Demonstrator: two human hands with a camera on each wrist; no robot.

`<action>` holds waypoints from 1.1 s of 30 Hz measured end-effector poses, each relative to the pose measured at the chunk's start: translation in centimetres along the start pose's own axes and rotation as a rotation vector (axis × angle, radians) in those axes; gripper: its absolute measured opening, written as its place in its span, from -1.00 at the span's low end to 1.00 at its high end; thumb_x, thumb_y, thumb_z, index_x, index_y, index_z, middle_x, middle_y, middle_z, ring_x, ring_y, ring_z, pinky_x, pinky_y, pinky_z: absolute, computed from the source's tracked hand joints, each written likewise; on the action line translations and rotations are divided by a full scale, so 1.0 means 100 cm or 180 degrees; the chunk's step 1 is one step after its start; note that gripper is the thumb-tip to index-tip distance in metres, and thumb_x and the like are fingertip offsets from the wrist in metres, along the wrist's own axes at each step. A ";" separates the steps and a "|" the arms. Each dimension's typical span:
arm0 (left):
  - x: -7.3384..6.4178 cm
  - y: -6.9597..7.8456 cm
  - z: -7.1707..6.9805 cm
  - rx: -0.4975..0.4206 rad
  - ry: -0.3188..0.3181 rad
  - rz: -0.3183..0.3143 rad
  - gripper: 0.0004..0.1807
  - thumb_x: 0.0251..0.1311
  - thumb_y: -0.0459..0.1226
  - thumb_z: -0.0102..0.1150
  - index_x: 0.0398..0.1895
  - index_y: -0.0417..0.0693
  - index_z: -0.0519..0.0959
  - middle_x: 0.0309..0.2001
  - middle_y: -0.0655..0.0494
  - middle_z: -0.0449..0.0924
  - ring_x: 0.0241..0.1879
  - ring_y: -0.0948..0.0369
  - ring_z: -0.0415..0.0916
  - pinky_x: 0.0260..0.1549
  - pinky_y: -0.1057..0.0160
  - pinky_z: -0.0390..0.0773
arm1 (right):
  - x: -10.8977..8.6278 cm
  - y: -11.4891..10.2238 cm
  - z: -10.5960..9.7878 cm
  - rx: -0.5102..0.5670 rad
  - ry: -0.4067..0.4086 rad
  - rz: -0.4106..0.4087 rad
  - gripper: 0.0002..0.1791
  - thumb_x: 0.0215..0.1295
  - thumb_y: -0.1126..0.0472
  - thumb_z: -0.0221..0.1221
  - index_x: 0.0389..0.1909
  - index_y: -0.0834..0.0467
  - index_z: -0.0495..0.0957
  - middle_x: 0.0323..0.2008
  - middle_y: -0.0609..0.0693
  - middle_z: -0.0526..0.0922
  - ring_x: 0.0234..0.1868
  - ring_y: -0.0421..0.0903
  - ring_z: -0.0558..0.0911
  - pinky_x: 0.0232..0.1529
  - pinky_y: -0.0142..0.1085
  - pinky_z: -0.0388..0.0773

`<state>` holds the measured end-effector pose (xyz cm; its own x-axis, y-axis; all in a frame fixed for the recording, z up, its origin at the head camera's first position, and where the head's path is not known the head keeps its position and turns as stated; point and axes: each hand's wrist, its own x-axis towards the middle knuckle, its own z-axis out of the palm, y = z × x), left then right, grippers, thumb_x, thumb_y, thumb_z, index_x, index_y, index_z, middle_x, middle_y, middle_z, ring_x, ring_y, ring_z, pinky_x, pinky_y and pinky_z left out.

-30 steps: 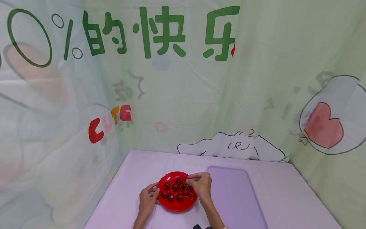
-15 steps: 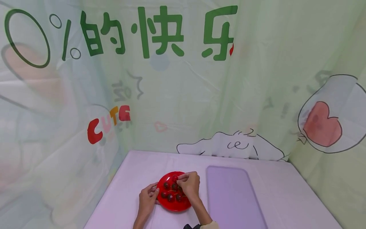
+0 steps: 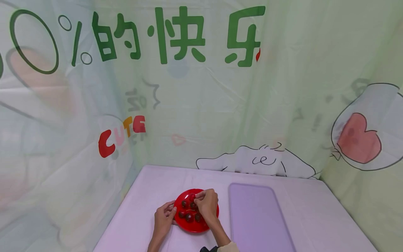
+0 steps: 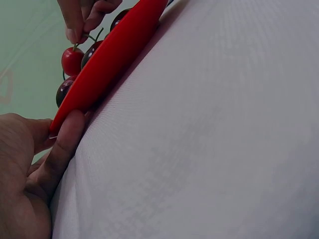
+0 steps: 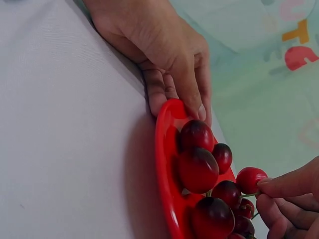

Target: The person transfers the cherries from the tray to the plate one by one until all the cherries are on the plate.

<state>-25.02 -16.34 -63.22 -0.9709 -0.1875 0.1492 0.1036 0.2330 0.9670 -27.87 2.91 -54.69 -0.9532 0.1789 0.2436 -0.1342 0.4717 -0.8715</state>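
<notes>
My left hand (image 3: 162, 218) grips the left rim of a round red plate (image 3: 192, 229), thumb on top and fingers beneath in the right wrist view. Over the plate's far part, my right hand (image 3: 207, 204) pinches a bright red cherry (image 4: 73, 60) by its stem. That cherry hangs among the others, close above the plate. Several dark red cherries (image 5: 198, 170) with green stems lie on the plate. In the head view the right hand covers some of them.
A light purple tray (image 3: 258, 213) lies on the pale tablecloth (image 3: 318, 217) to the right of the plate. Printed curtains (image 3: 189, 105) hang behind the table and along both sides.
My right hand has moved left across the plate with the bright red cherry, then stayed nearly still over the last half second. The left hand keeps its grip on the plate.
</notes>
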 end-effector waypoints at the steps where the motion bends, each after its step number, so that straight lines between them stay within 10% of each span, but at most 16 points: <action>1: 0.000 -0.001 0.000 -0.0007 -0.0002 0.0011 -0.61 0.50 -0.44 0.26 0.34 -0.30 0.64 0.01 -0.28 0.80 -0.37 0.26 0.78 -0.52 0.31 0.79 | 0.000 0.001 0.001 -0.0021 0.0010 -0.0009 -0.91 0.13 0.50 0.53 -0.40 0.27 0.84 -0.51 0.06 0.82 -0.48 -0.15 0.75 -0.36 -0.22 0.85; 33: 0.001 -0.001 0.000 -0.0036 -0.0042 -0.0068 -0.60 0.54 -0.39 0.26 0.37 -0.24 0.63 -0.03 -0.19 0.78 -0.41 0.25 0.75 -0.48 0.26 0.82 | 0.002 -0.007 0.015 -0.0333 -0.0122 -0.0010 -0.87 0.13 0.49 0.55 -0.31 0.30 0.83 -0.39 0.13 0.83 -0.37 -0.07 0.75 -0.32 -0.16 0.87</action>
<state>-25.15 -16.34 -63.32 -0.9756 -0.1797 0.1259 0.0852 0.2184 0.9721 -28.37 1.29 -54.69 -0.9628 0.1451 0.2279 -0.1100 0.5601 -0.8211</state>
